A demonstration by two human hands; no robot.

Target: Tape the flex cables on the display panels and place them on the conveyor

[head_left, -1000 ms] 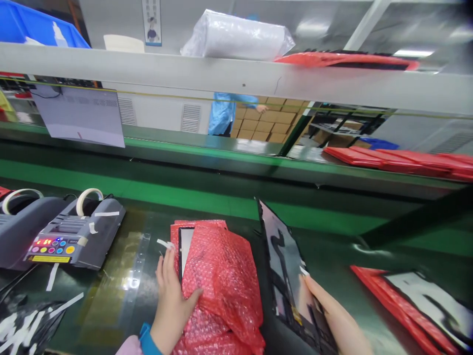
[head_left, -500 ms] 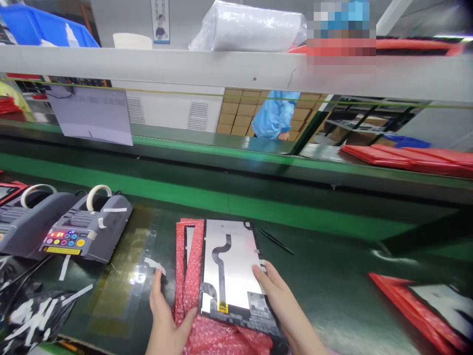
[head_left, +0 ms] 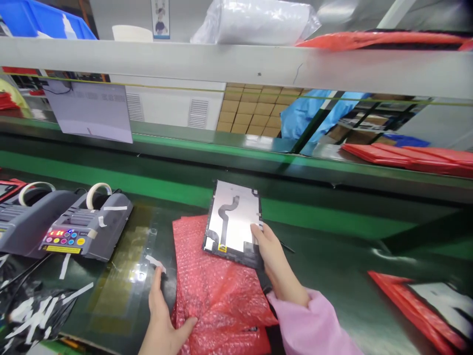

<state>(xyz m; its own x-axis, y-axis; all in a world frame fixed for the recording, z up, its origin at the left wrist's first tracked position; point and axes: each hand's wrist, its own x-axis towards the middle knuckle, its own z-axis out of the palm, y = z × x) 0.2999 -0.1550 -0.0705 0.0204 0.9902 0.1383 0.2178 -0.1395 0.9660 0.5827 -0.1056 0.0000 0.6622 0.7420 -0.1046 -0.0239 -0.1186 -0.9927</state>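
Observation:
My right hand [head_left: 271, 254] grips the right edge of a flat display panel [head_left: 236, 217], thumb on its silvery back. The panel has a black border, a curved dark flex cable and a small yellow patch near its lower edge. It is held tilted above red bubble-wrap bags [head_left: 221, 296] stacked on the bench. My left hand [head_left: 162, 315] is open at the left side of the bags, its thumb on or just over the red wrap. A short white tape strip [head_left: 155, 264] is at its index fingertip. A thin black stick [head_left: 287, 246] lies partly hidden behind my right hand.
Two grey tape dispensers [head_left: 88, 227] stand at the left, with a heap of tape scraps [head_left: 37, 315] in front. Another panel in red wrap [head_left: 424, 305] lies at the right. Behind the bench, a person in a blue garment [head_left: 299, 118] is partly hidden by a post.
My right hand has lifted the panel up and away from me, uncovering the red bags. My left hand has stayed nearly in place. The person in blue has moved right.

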